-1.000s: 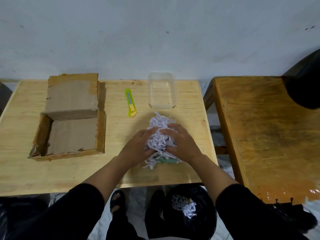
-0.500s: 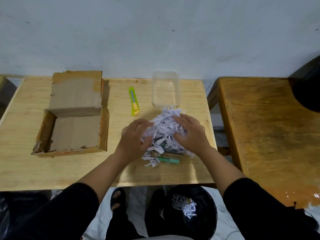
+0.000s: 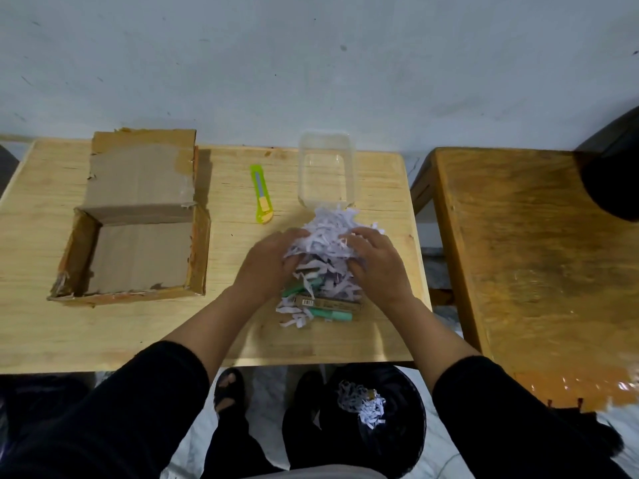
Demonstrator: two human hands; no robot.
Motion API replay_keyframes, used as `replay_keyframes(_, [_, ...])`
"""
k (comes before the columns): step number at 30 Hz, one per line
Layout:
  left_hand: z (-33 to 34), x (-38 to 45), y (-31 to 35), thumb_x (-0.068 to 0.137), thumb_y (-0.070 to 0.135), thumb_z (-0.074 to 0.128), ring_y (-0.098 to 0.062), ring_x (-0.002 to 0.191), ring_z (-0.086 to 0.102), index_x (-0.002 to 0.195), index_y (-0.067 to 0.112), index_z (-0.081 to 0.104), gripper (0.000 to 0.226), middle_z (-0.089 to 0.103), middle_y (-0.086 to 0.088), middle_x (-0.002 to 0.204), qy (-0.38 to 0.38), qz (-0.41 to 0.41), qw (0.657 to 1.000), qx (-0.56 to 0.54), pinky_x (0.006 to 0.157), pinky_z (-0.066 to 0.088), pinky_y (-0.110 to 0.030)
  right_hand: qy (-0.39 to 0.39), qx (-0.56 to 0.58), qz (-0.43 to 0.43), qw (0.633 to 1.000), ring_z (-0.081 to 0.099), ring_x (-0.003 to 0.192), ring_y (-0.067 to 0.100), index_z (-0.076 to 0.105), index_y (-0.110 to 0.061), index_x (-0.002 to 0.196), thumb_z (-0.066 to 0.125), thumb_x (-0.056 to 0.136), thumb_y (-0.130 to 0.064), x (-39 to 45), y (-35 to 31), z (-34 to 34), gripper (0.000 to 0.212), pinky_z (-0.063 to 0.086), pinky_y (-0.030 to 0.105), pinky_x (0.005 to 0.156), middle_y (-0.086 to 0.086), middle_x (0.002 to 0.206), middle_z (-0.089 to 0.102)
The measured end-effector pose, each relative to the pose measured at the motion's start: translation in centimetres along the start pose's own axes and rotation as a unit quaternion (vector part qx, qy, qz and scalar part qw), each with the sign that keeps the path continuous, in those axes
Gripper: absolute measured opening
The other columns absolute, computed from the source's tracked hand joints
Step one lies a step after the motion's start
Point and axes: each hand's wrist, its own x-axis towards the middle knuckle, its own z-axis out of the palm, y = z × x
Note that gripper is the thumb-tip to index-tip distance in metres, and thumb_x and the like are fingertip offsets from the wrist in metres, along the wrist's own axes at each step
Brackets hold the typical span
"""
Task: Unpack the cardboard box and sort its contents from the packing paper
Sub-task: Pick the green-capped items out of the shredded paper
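A heap of white shredded packing paper (image 3: pixel 328 236) lies on the light wooden table (image 3: pixel 138 326), right of centre. My left hand (image 3: pixel 268 264) and my right hand (image 3: pixel 375 264) clasp the heap from both sides. Under its near edge show green markers (image 3: pixel 332 314) and a brown flat pack (image 3: pixel 328 302), with loose paper strips around them. The open cardboard box (image 3: pixel 135 233) sits at the left with nothing inside, its flap folded back.
A clear plastic container (image 3: pixel 326 167) stands just behind the heap. A yellow-green utility knife (image 3: pixel 261 193) lies between box and container. A black bin (image 3: pixel 377 420) holding some shredded paper stands on the floor below the table edge. A darker wooden table (image 3: pixel 536 264) adjoins on the right.
My hands have raised and pulled the paper heap away from me, towards the container. That uncovered the green markers and the brown pack at the near side.
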Motion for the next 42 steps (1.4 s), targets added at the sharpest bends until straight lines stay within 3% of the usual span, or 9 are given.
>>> replay_keyframes(6, [-0.4, -0.1, -1.9, 0.086, 0.033, 0.059, -0.030, 0.100, 0.060, 0.122, 0.018, 0.056, 0.039, 0.065, -0.013, 0.108, 0.055, -0.162, 0.985, -0.026, 0.076, 0.042, -0.029, -0.005, 0.000, 0.067, 0.998, 0.054, 0.112, 0.033, 0.061, -0.015, 0.121, 0.066, 0.081, -0.018, 1.9, -0.9, 0.3, 0.041, 0.044, 0.042, 0.088, 0.012, 0.125, 0.059])
replay_keyframes(8, [-0.3, -0.7, -2.3, 0.081, 0.040, 0.060, -0.029, 0.108, 0.055, 0.126, 0.016, 0.052, 0.051, 0.059, -0.014, 0.117, 0.097, -0.125, 0.987, 0.013, 0.084, 0.045, -0.037, -0.024, 0.008, 0.040, 0.999, 0.052, 0.116, 0.032, 0.056, -0.016, 0.128, 0.065, 0.082, -0.017, 1.6, -0.8, 0.4, 0.046, 0.043, 0.042, 0.091, 0.012, 0.128, 0.057])
replay_keyframes(11, [-0.3, -1.9, -2.0, 0.076, 0.024, 0.065, -0.028, 0.120, 0.046, 0.121, 0.021, 0.050, 0.048, 0.047, -0.009, 0.129, 0.168, 0.044, 0.981, 0.086, 0.091, 0.040, -0.048, -0.017, -0.013, -0.042, 0.999, 0.047, 0.127, 0.028, 0.052, -0.020, 0.130, 0.057, 0.083, -0.017, 0.2, -1.1, 0.7, 0.048, 0.041, 0.042, 0.099, 0.009, 0.134, 0.053])
replay_keyframes(15, [0.8, -2.1, -0.9, 0.082, 0.017, 0.053, -0.020, 0.129, 0.044, 0.107, 0.024, 0.061, 0.027, 0.060, 0.002, 0.125, 0.075, 0.227, 0.960, 0.145, 0.100, 0.030, -0.053, -0.055, -0.041, -0.085, 0.994, 0.028, 0.141, 0.020, 0.047, -0.029, 0.134, 0.044, 0.079, -0.025, -1.5, -1.5, 1.1, 0.055, 0.020, 0.042, 0.111, 0.000, 0.147, 0.043])
replay_keyframes(22, [1.5, -1.5, -2.9, 0.090, 0.048, 0.016, -0.024, 0.135, 0.037, 0.134, 0.028, 0.046, 0.058, 0.046, 0.001, 0.142, -0.101, 0.032, 0.985, 0.135, 0.099, 0.038, -0.052, -0.148, -0.067, 0.041, 0.986, 0.012, 0.146, 0.012, 0.035, -0.032, 0.141, 0.026, 0.096, -0.030, -0.9, -1.2, 1.4, 0.046, 0.011, 0.050, 0.114, -0.010, 0.154, 0.027])
replay_keyframes(27, [1.0, -1.0, -2.5, 0.094, 0.028, 0.044, -0.023, 0.124, 0.049, 0.122, 0.028, 0.059, 0.032, 0.055, -0.002, 0.133, -0.078, -0.006, 0.995, 0.068, 0.098, 0.043, -0.044, -0.133, -0.041, 0.035, 0.990, 0.026, 0.142, 0.020, 0.045, -0.026, 0.136, 0.035, 0.092, -0.025, -0.2, -1.7, 0.9, 0.045, 0.022, 0.053, 0.110, -0.003, 0.148, 0.040])
replay_keyframes(31, [0.2, -1.5, -2.2, 0.085, 0.018, 0.057, -0.024, 0.104, 0.061, 0.099, 0.023, 0.069, 0.020, 0.064, -0.005, 0.113, 0.045, 0.119, 0.989, 0.075, 0.081, 0.049, -0.041, -0.032, -0.067, -0.088, 0.993, 0.043, 0.133, 0.027, 0.059, -0.022, 0.121, 0.046, 0.079, -0.018, -0.8, -2.2, 0.4, 0.044, 0.033, 0.051, 0.105, 0.004, 0.135, 0.055])
replay_keyframes(38, [0.6, -2.5, -2.8, 0.084, 0.038, 0.055, -0.025, 0.106, 0.060, 0.109, 0.026, 0.063, 0.028, 0.065, -0.002, 0.113, -0.104, 0.120, 0.984, 0.081, 0.080, 0.051, -0.045, -0.097, -0.030, -0.168, 0.981, 0.051, 0.126, 0.031, 0.070, -0.017, 0.096, 0.047, 0.078, -0.011, -1.6, -2.6, 1.7, 0.030, 0.046, 0.048, 0.097, 0.007, 0.123, 0.064])
replay_keyframes(42, [0.3, -3.1, -2.9, 0.082, 0.028, 0.057, -0.027, 0.106, 0.059, 0.118, 0.019, 0.061, 0.037, 0.065, -0.006, 0.115, -0.087, 0.049, 0.993, 0.066, 0.087, 0.048, -0.038, -0.087, -0.037, -0.114, 0.989, 0.051, 0.126, 0.027, 0.068, -0.014, 0.104, 0.046, 0.083, -0.016, -1.7, -1.9, 2.2, 0.030, 0.047, 0.045, 0.095, 0.004, 0.119, 0.066])
